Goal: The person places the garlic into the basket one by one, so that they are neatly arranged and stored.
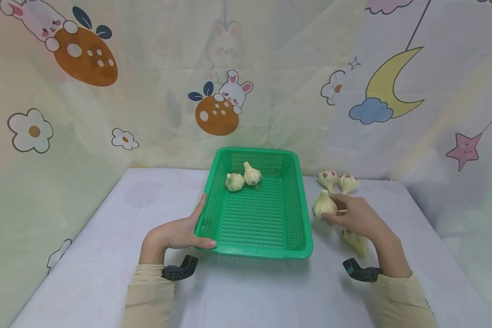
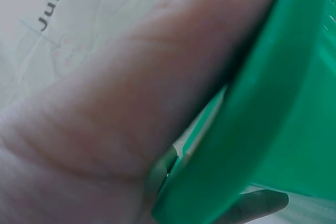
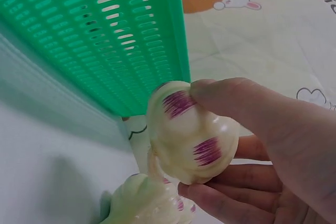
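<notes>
A green plastic basket (image 1: 252, 251) with slotted walls stands mid-table, tilted toward me, with two garlic bulbs (image 1: 234, 181) inside near its far left. My left hand (image 1: 180, 232) grips its near left corner, thumb along the rim; the left wrist view shows a fingertip (image 2: 262, 203) beyond the rim. To the right of the basket, my right hand (image 1: 358, 216) pinches a garlic bulb (image 1: 324, 205) between thumb and fingers. Purple streaks mark that held bulb (image 3: 191, 135) in the right wrist view, close beside the basket wall (image 3: 115, 40).
Behind the right hand lie two more garlic bulbs (image 1: 338, 181). Another bulb (image 1: 356, 243) is partly hidden under the right wrist. A printed cloth (image 1: 287, 82) hangs behind the white table (image 1: 246, 296). A black wrist device (image 1: 180, 269) sits on each arm.
</notes>
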Demonstrator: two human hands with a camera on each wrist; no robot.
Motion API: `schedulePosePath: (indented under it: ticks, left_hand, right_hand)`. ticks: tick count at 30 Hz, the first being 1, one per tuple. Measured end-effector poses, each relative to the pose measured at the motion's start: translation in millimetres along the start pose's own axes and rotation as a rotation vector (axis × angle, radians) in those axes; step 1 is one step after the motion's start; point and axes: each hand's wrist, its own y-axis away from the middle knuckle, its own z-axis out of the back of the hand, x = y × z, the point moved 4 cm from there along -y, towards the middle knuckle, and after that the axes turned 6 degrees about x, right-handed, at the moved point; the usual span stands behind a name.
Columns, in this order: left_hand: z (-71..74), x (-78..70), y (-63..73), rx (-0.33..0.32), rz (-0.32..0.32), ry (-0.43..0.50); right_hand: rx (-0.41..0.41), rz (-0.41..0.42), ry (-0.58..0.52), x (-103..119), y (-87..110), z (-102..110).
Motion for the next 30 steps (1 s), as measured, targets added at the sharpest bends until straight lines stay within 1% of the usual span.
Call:
schedulePosePath:
  ticks: [4, 8, 11, 18, 22, 26, 28, 30]
  left_hand:
    - [-0.4, 0.1, -0.6, -0.002, -0.008, -0.001]
    - [-0.7, 0.1, -1.0, -0.001, -0.011, 0.001]
    - [-0.6, 0.3, -0.8, 0.001, -0.005, -0.008]
    - [-0.5, -0.4, 0.1, 0.000, 0.004, -0.018]
    - [-0.5, 0.1, 0.8, 0.002, 0.009, -0.022]
    - [0.0, -0.5, 0.4, 0.013, -0.004, -0.005]
    - [0.4, -1.1, 0.0, 0.016, -0.020, 0.002]
    - [0.7, -1.0, -0.1, 0.014, -0.020, 0.004]
  right_hand:
    - [-0.030, -0.015, -0.011, 2, 2.7, 4]
    - [-0.034, -0.037, -0.045, 3, 3.3, 5]
    - [-0.040, -0.045, -0.067, 2, 3.0, 6]
    - [-0.097, -0.049, -0.075, 5, 3.5, 10]
    - [-0.105, -0.068, -0.105, 6, 3.0, 10]
    - [-0.116, -0.062, -0.127, 7, 2.0, 10]
    - [-0.128, -0.046, -0.131, 7, 2.0, 11]
    - [-0.139, -0.030, -0.132, 7, 2.3, 12]
